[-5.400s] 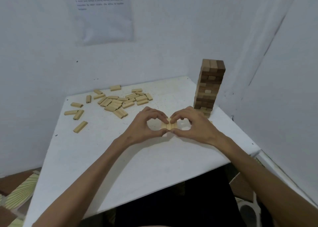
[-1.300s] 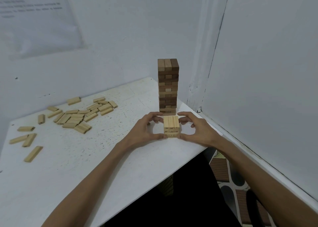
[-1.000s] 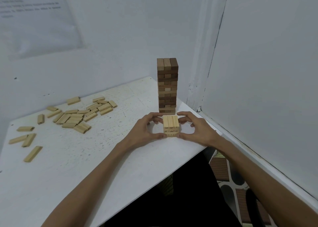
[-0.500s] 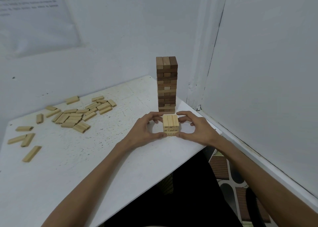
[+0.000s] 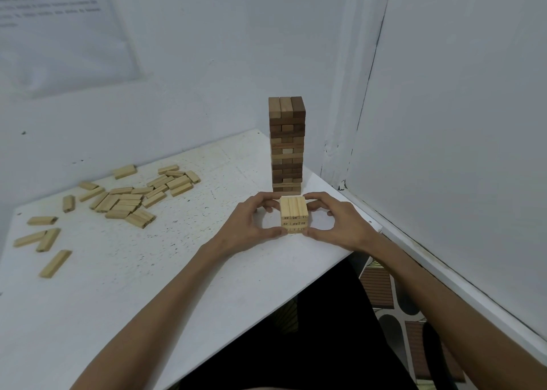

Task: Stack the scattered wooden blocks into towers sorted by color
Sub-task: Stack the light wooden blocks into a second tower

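The left hand (image 5: 251, 224) and right hand (image 5: 334, 224) are clamping the light stack (image 5: 294, 215) from either side, thumbs pressing at its near lower corners and fingers curling round its far top edge, as if squaring the layers. The stack is sitting on the worktop (image 5: 148, 271) near the front right corner, just in front of the dark tower (image 5: 286, 144); whether the two are touching I cannot tell. Three layers are showing on its near face. The dark tower is standing tall and upright by the wall corner and looks finished, though a few paler blocks are showing in it. Many loose blocks (image 5: 133, 197), all light, are lying flat well to the left. By my reckoning the task is about half along: the dark tower is built and the light one only begun, with most of its blocks waiting to be fetched and laid.
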The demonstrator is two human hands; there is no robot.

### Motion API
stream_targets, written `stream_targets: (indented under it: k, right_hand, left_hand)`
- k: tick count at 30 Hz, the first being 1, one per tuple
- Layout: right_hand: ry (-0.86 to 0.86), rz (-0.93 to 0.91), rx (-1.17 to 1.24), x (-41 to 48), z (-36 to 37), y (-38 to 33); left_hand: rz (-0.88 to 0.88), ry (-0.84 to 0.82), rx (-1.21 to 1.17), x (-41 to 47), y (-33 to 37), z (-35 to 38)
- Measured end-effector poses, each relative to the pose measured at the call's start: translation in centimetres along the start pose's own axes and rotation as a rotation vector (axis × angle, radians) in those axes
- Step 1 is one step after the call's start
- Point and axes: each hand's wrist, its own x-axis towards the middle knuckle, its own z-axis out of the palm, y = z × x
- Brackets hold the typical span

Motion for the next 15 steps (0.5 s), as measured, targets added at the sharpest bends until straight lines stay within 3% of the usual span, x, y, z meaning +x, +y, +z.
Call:
stream_targets:
  k: [15]
  right_hand:
    - [0.05,-0.038,-0.106,-0.3,-1.4,-1.8]
  left_hand:
    - [0.008,-0.056,0.123,-0.4,0.2,-0.9]
